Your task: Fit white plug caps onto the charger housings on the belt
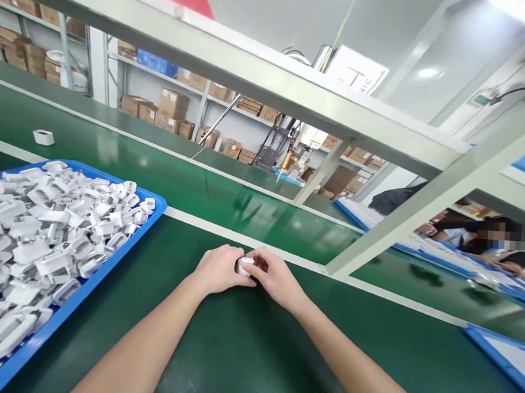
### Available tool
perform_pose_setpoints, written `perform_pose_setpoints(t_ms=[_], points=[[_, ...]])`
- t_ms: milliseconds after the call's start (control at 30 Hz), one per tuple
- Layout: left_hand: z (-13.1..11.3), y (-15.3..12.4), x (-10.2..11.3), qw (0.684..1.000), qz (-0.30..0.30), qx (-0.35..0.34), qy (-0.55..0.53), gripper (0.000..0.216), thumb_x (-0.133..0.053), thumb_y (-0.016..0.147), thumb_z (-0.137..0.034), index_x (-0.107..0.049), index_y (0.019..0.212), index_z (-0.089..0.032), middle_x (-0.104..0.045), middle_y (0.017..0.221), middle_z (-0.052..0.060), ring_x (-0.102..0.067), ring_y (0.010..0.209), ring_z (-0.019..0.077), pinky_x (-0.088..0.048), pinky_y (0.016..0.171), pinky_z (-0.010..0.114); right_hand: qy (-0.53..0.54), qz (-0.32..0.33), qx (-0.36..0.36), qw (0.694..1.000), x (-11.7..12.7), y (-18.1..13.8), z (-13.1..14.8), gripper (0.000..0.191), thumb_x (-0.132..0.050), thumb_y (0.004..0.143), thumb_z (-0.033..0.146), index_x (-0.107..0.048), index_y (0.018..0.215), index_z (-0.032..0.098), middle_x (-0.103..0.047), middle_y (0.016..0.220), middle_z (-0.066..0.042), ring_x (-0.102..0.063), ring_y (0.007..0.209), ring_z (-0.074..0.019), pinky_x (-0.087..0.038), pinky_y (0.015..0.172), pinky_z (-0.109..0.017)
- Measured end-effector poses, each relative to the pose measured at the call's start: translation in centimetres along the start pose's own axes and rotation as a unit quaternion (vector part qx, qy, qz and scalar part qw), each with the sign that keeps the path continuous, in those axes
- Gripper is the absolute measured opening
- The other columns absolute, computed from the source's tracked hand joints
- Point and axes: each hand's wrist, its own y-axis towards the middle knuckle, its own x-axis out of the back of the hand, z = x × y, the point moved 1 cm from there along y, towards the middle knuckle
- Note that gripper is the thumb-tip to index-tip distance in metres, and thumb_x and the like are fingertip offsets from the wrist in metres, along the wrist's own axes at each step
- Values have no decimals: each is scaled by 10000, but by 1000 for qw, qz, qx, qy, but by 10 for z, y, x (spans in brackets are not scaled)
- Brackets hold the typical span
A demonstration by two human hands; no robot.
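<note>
A small white plastic piece (245,266) is held between my two hands, above the green work surface (234,361). My left hand (220,270) closes around its left side, with the thumb stretched along the near side. From the right, my right hand (279,279) pinches the same piece between thumb and fingers. The fingers cover much of it, so its exact shape is hidden. On the left lies a blue tray (157,205) heaped with white plug housings (56,216), some showing metal pins.
A white housing (43,137) sits alone on the green conveyor belt (192,186) beyond the tray. A slanting metal post (390,219) rises at the right. Another blue tray (501,359) lies at the right edge. A co-worker (486,240) sits across the line, beside long trays.
</note>
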Motion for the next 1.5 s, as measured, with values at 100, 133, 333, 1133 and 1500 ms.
perform_pose_setpoints(t_ms=[100, 133, 333, 1133, 1500], points=[[0, 0, -3, 1000, 2, -15, -4, 385, -760, 751, -556, -574, 846, -233, -700, 936, 18, -670, 958, 256, -491, 713, 311, -82, 21, 66, 994, 11, -1, 7, 173, -639, 928, 366, -618, 866, 206, -619, 811, -23, -547, 713, -180, -432, 668, -303], [0, 1, -3, 1000, 2, -18, -4, 378, -760, 756, -539, -579, 859, -225, -698, 942, 27, -667, 962, 257, -499, 735, 323, -103, 22, 87, 991, 14, -2, 8, 185, -634, 935, 369, -604, 850, 208, -608, 798, -22, -537, 702, -180, -424, 667, -306], [2, 2, -1, 1000, -3, -16, -7, 398, -754, 754, -552, -590, 896, -218, -717, 961, 40, -679, 937, 268, -518, 751, 351, -148, -104, 158, 971, 8, -11, -10, 235, -452, 1045, 421, -521, 999, 201, -591, 943, -100, -557, 787, -224, -459, 684, -347], [4, 10, -5, 1000, 8, 0, -13, 427, -757, 747, -574, -510, 841, -240, -704, 912, 9, -663, 874, 268, -429, 654, 320, -150, 35, 229, 961, 37, 16, -11, 116, -435, 1088, 285, -515, 1036, 219, -581, 956, -57, -537, 811, -187, -443, 687, -297], [-5, 11, -8, 998, 56, 12, 22, 286, -702, 842, -504, -564, 874, -256, -682, 840, -29, -630, 821, 230, -400, 707, 340, -89, 26, 269, 959, 31, 3, -27, 149, -453, 1077, 252, -578, 1141, 203, -573, 1047, -101, -566, 868, -190, -505, 716, -309]])
